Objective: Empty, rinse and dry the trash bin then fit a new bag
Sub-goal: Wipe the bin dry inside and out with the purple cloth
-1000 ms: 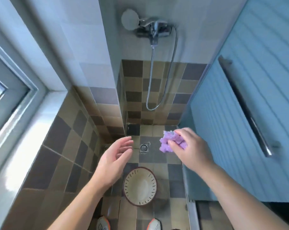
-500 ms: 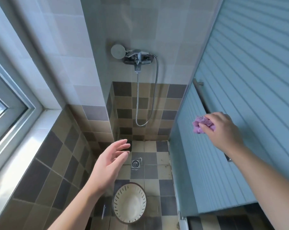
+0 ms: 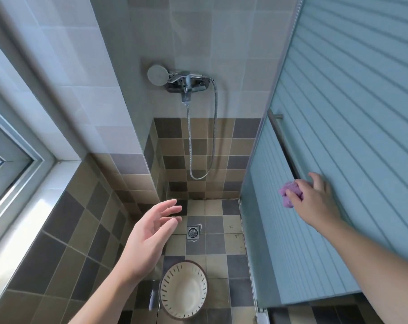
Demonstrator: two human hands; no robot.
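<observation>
A round cream trash bin (image 3: 183, 289) with slotted sides and a dark rim stands upright on the tiled shower floor, seen from above and empty. My left hand (image 3: 149, 239) hovers above and left of it, fingers straight and spread, holding nothing. My right hand (image 3: 315, 202) is raised at the frosted blue shower door (image 3: 352, 127), pinching a crumpled purple cloth (image 3: 289, 195) right by the door's metal handle bar (image 3: 283, 146).
A floor drain (image 3: 193, 232) lies beyond the bin. The shower mixer (image 3: 186, 84) with its round head and hanging hose is on the far wall. A window and white sill (image 3: 32, 206) run along the left. The stall is narrow.
My right hand carried the purple cloth from above the drain rightwards to the door's handle bar. The view tilted up. My left hand stayed spread over the bin.
</observation>
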